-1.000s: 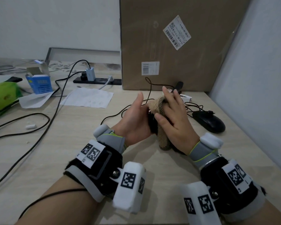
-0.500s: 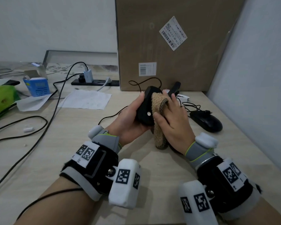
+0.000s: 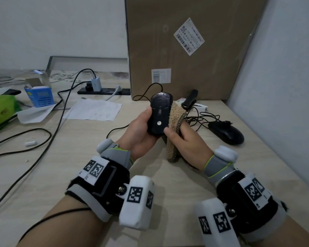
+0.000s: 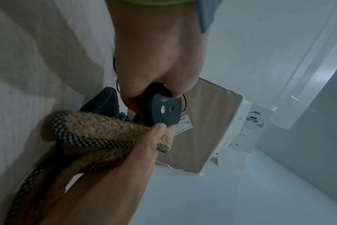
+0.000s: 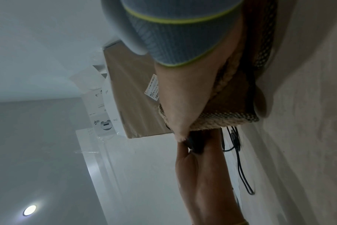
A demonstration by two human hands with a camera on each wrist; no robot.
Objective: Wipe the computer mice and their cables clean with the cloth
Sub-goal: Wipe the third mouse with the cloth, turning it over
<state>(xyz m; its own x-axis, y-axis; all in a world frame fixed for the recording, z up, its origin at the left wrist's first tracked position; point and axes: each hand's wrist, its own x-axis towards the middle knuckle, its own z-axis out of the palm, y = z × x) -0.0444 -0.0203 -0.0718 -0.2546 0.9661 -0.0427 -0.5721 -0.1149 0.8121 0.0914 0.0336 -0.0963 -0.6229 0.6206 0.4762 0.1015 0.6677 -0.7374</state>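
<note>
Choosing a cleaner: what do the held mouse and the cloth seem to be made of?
Held mouse: looks like dark hard plastic; its flat underside shows a faint sheen. Cloth: seemingly tan fleecy fabric with a fuzzy nap and a black-and-white checked woven edge.

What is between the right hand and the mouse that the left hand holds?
The folded tan cloth lies between the right hand and the held mouse, against its side; only the right thumb tip meets the mouse directly. The head view shows this.

Black mouse (image 3: pixel 160 114) held underside-up beside the fuzzy tan cloth (image 3: pixel 175 122); second mouse (image 3: pixel 226 132) on desk.
</note>
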